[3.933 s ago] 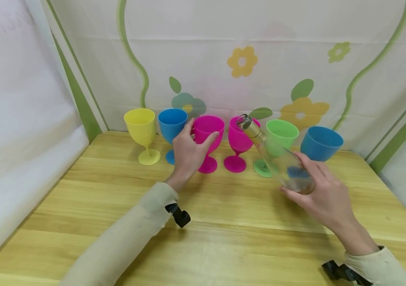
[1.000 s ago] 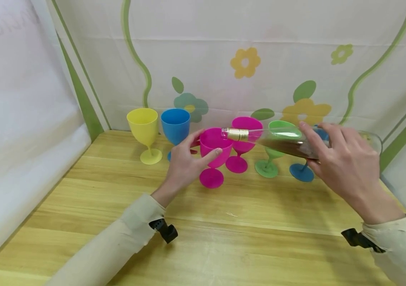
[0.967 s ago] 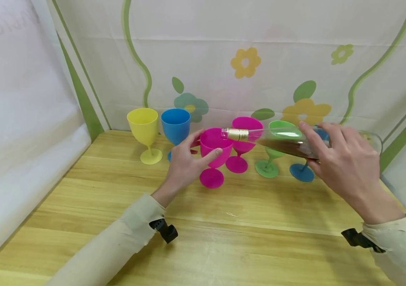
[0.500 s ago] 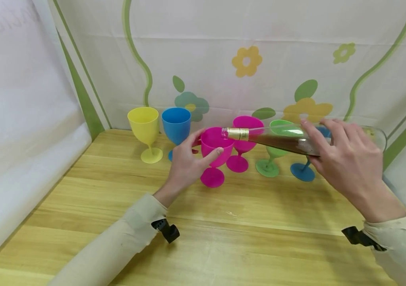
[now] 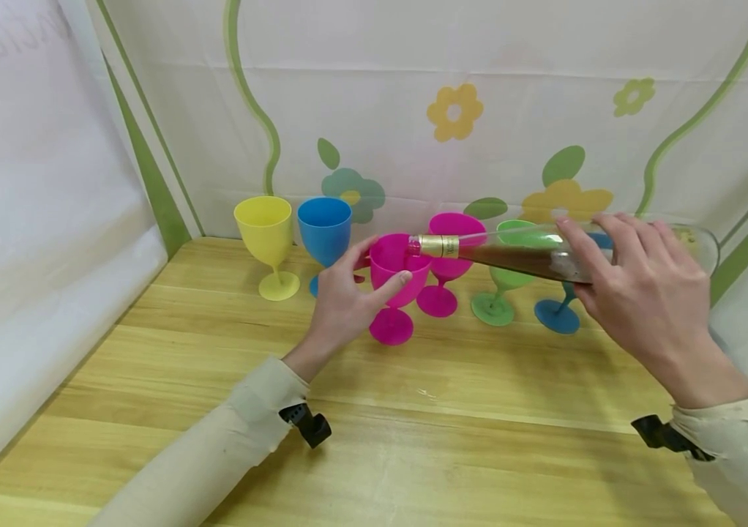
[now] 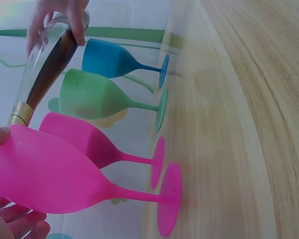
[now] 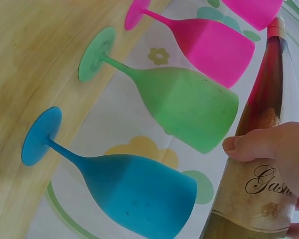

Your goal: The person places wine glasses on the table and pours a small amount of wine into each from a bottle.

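My left hand [image 5: 344,300] holds the bowl of a pink goblet [image 5: 415,282], thumb in front and fingers behind; the goblet is upright, its foot on the table. My right hand [image 5: 651,293] grips a clear glass wine bottle [image 5: 512,260] round its body, almost level. The gold-collared neck [image 5: 438,246] points left, with the mouth over the goblet's rim. Dark liquid lies along the bottle's lower side, and a reddish streak shows below the mouth. In the left wrist view the held goblet [image 6: 50,174] hides the mouth. A pale label [image 7: 264,199] shows in the right wrist view.
Behind the bottle stand a second pink goblet [image 5: 438,301], a green goblet [image 5: 492,310] and a blue goblet [image 5: 557,318]. Left of my left hand are a yellow goblet [image 5: 265,234] and another blue goblet [image 5: 324,234]. A flowered cloth [image 5: 361,95] hangs behind the wooden table [image 5: 427,468].
The right hand has raised the bottle and laid it nearly level over the goblet, its base lately rising slightly. The left hand has drawn the pink goblet nearer. A reddish streak appears at the mouth.
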The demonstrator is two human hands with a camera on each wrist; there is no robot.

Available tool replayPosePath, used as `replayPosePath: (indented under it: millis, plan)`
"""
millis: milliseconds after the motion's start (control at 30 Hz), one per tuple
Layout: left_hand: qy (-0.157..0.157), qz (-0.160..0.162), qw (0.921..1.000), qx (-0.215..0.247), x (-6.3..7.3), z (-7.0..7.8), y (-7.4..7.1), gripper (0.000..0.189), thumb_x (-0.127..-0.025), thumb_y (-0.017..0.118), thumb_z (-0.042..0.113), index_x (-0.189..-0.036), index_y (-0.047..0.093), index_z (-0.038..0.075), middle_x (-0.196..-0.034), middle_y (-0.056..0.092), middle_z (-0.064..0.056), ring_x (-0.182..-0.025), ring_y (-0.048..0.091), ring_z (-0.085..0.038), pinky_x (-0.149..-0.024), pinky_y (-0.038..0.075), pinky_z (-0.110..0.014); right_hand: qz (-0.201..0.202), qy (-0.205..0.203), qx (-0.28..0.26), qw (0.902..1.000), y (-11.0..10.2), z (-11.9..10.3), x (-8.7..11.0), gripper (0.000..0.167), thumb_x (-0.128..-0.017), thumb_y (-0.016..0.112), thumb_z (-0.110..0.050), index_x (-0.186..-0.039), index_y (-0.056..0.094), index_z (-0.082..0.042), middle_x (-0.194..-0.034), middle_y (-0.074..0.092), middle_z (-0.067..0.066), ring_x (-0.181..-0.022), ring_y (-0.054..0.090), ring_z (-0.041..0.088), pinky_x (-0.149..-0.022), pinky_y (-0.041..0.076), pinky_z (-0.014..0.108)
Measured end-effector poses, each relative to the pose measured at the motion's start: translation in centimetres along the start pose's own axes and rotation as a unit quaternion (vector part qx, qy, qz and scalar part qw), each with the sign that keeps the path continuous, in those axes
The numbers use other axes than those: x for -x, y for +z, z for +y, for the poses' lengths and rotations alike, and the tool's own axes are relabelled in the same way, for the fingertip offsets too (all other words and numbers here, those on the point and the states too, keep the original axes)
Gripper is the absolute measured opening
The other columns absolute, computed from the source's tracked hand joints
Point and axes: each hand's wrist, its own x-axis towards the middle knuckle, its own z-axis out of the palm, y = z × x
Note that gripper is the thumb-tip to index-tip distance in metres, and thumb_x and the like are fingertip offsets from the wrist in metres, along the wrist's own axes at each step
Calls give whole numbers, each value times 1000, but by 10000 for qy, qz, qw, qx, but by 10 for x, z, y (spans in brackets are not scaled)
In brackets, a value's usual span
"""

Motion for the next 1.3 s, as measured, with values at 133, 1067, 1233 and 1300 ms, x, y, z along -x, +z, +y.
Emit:
replayPosePath:
  millis: [133, 1067, 1233, 1300]
  plan:
    - [-28, 42, 10000, 2, 1, 0, 0, 71, -92, 82, 39, -151, 55, 12, -134, 72, -4, -123, 65, -23, -96, 60, -42, -20, -10, -26, 10000, -1, 0, 0, 78, -78, 79, -9, -151, 58, -21, -128, 67, 27, -112, 65, 53, -102, 51, 71]
    - [-86, 76, 9999, -80, 4, -4, -5, 73, -92, 81, 40, -153, 53, 13, -135, 72, -4, -124, 66, -25, -97, 61, -47, 355, 26, 53, 9994, 7, -7, -3, 63, -88, 72, -10, -149, 61, -22, -126, 69, 25, -111, 67, 50, -99, 53, 69]
    - [-120, 73, 9999, -72, 5, -5, -5, 73, -92, 81, 41, -153, 53, 13, -135, 72, -4, -124, 66, -25, -98, 61, -48, 274, -13, 41, 9996, 7, -7, -2, 68, -86, 75, -11, -151, 59, -22, -127, 69, 26, -111, 67, 51, -99, 52, 70]
    - [-118, 72, 9999, -74, 5, -6, -5, 73, -92, 81, 41, -153, 53, 13, -135, 72, -4, -124, 66, -25, -98, 61, -49, 239, -32, 38, 9997, 7, -7, -2, 68, -86, 74, -10, -151, 59, -22, -127, 68, 26, -112, 67, 52, -99, 52, 70]
